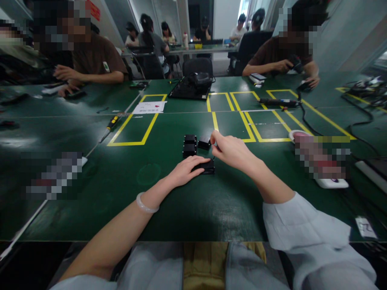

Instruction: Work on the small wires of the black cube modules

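Observation:
My left hand [186, 171] lies over a small black box-shaped part [208, 166], its fingers on top and its thumb along the near side, gripping it against the table. Just right of it, my right hand [234, 150] is closed in a pinch above the box's right end. A tiny dark thing seems to stick out below those fingertips, too small to name. Beyond the hands, two similar black boxes [190, 145] sit one behind the other, and another black box [204, 141] lies tilted beside them, close to my right fingertips.
Yellow tape outlines mark the green table [169, 217]. A yellow-black screwdriver [113, 122] and a paper sheet [149, 107] lie left. At right are a white-edged device [320, 161], a black corded tool [279, 103] and cables. Two co-workers sit across the table.

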`<control>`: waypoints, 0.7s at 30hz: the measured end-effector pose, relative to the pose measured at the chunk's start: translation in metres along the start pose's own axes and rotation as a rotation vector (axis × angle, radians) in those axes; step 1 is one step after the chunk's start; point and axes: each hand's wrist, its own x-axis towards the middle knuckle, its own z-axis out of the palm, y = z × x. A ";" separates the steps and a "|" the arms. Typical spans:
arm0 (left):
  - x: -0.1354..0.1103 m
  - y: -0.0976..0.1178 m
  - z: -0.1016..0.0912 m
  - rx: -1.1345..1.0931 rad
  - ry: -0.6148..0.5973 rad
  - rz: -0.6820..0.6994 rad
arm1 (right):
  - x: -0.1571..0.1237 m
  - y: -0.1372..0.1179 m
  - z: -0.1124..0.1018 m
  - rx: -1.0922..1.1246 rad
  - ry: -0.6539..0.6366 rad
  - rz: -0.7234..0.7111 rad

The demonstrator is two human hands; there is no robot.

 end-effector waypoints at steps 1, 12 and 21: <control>0.000 0.000 0.000 -0.001 0.001 0.000 | 0.000 0.000 0.000 0.000 0.000 -0.001; 0.000 0.000 -0.001 -0.007 -0.004 -0.005 | -0.001 0.000 0.000 -0.006 0.005 -0.008; -0.001 0.000 0.000 -0.010 -0.004 -0.008 | -0.001 0.001 -0.001 -0.010 0.010 -0.014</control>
